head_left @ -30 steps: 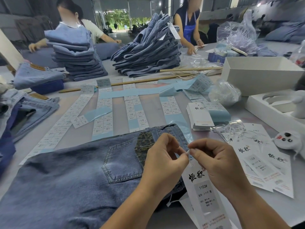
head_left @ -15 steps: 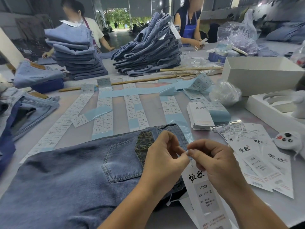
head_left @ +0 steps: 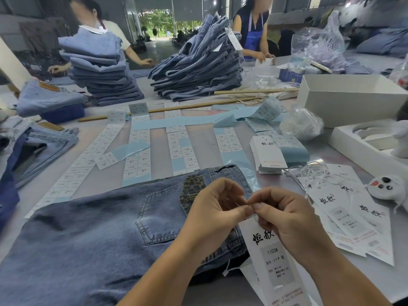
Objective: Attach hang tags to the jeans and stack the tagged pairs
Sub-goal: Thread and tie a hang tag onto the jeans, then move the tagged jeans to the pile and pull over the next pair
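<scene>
A folded pair of blue jeans (head_left: 92,235) lies in front of me, back pocket up, with a leopard-print patch (head_left: 192,191) at the waistband. My left hand (head_left: 217,208) and my right hand (head_left: 284,215) meet fingertip to fingertip over the waistband's right end, both pinching the thin white string of a white hang tag (head_left: 273,259). The tag hangs down below my right hand. Loose hang tags (head_left: 344,208) and a tangle of white strings (head_left: 309,173) lie to the right. A small pack of tags (head_left: 268,154) sits behind them.
Strips of size stickers (head_left: 136,155) cover the table's middle. Two tall jeans stacks (head_left: 101,69) (head_left: 198,67) stand at the back, near two other people. More jeans (head_left: 37,146) lie at the left. White boxes (head_left: 348,96) and a small white toy (head_left: 388,188) sit at the right.
My hands have stayed over the waistband's end, fingertips closing tighter together on the tag's string. The person at the back left has shifted sideways.
</scene>
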`<state>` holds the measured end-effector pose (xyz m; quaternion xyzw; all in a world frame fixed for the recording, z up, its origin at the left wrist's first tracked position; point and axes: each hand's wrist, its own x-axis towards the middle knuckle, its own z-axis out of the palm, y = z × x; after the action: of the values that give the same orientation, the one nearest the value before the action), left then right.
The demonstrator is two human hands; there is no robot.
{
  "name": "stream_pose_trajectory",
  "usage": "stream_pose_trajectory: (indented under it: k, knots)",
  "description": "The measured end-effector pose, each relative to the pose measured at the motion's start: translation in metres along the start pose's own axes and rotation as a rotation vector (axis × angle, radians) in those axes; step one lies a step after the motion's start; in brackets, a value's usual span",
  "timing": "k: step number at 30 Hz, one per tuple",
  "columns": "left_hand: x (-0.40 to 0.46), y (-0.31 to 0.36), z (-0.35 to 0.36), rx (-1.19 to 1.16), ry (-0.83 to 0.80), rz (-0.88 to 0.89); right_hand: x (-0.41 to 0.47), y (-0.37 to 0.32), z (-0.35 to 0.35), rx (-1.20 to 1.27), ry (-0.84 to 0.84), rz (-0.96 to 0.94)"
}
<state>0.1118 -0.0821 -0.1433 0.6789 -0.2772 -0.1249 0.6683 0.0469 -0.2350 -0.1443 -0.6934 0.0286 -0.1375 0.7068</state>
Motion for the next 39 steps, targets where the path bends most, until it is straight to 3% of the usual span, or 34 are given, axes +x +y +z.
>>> stream_pose_trajectory:
  k: [7, 15, 22, 33, 39]
  knots:
    - [-0.001, -0.005, -0.006, 0.079, -0.009, -0.031, 0.0, 0.001, -0.001, -0.119, -0.062, 0.031]
    - [-0.002, -0.005, -0.009, 0.217, 0.039, -0.012, 0.004, -0.001, 0.01, -0.156, -0.007, -0.005]
    - [-0.004, 0.01, -0.048, 0.299, 0.197, -0.022, 0.018, -0.006, 0.036, -0.252, 0.037, -0.058]
    - [-0.067, 0.036, -0.16, 0.449, 0.564, -0.045, 0.045, -0.03, 0.181, -0.248, -0.331, -0.126]
    - [-0.105, 0.072, -0.242, 0.657, 0.885, -0.101, 0.048, -0.05, 0.288, -0.236, -0.596, -0.156]
